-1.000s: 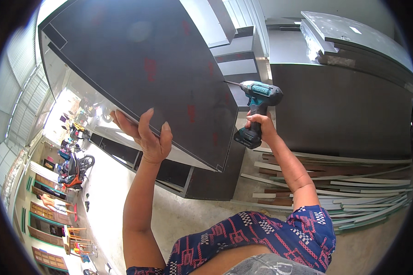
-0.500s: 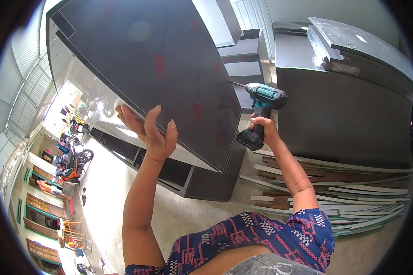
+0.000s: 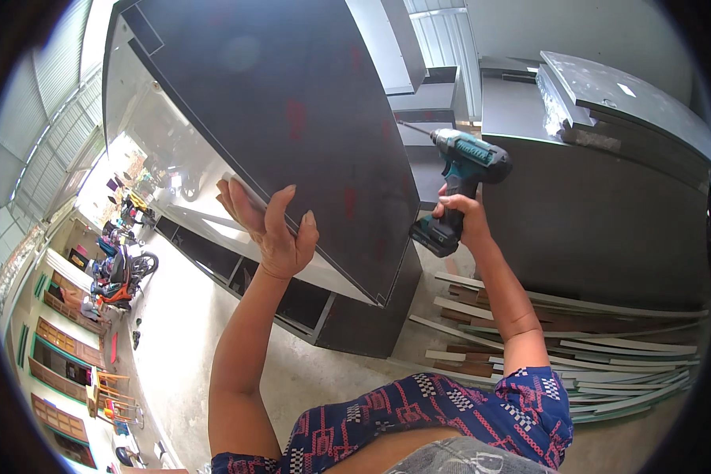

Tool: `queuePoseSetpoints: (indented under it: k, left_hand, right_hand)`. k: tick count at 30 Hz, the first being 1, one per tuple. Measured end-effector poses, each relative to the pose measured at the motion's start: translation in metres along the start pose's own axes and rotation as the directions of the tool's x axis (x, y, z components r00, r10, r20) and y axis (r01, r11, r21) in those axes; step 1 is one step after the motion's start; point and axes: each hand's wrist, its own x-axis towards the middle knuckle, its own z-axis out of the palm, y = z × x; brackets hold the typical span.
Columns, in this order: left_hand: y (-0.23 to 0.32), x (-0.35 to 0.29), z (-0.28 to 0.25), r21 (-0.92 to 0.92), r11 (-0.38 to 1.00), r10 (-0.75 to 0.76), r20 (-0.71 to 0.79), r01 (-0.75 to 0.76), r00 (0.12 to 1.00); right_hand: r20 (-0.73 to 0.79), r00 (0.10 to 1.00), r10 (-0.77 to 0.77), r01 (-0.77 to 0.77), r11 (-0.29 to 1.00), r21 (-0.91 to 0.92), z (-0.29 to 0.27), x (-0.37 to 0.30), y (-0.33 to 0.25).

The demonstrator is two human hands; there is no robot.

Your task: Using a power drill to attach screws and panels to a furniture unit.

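Note:
A large dark grey cabinet (image 3: 292,150) with a pale side face stands tilted in front of me, faint red marks on its dark panel. My left hand (image 3: 275,237) grips its near-left edge, fingers spread along the pale side and thumb toward the dark face. In my right hand (image 3: 468,213) is a teal and black cordless impact driver (image 3: 470,158), closed round the handle. Its long thin bit points up and left, the tip beside the panel's right edge. Whether the tip touches the panel I cannot tell.
Long thin board strips (image 3: 608,347) lie heaped on the floor at right. Behind them stands a big dark cabinet (image 3: 592,213) with panels (image 3: 632,87) stacked on top. A low dark open-fronted cabinet (image 3: 363,316) is beneath the tilted one. Motorcycles (image 3: 122,272) stand far left.
The driver has shifted slightly up and right, and its bit now slants more steeply upward. My left hand keeps its grip on the cabinet edge while the whole view has shifted a little.

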Motion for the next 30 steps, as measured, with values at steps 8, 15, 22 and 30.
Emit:
queuePoseSetpoints:
  k: [8,15,22,30]
  left_hand:
    - [-0.003,-0.003,-0.015,0.018,1.0,0.001,0.038,-0.001,0.999]
    - [-0.005,-0.011,-0.006,-0.03,0.999,-0.029,-0.049,0.027,0.998]
    - [-0.007,-0.009,-0.018,-0.042,0.998,-0.055,-0.041,0.053,0.998]
    - [-0.008,-0.007,-0.029,-0.03,0.998,-0.052,-0.032,0.051,0.998]
  right_hand:
    - [0.125,0.99,-0.071,0.086,0.989,-0.119,0.051,0.012,-0.043]
    - [0.141,0.989,-0.045,0.062,0.991,-0.115,0.056,0.02,-0.04]
    - [0.154,0.987,-0.052,0.068,0.992,-0.107,0.066,0.012,-0.039]
    - [0.104,0.992,-0.066,0.073,0.996,-0.061,0.074,0.011,-0.036]
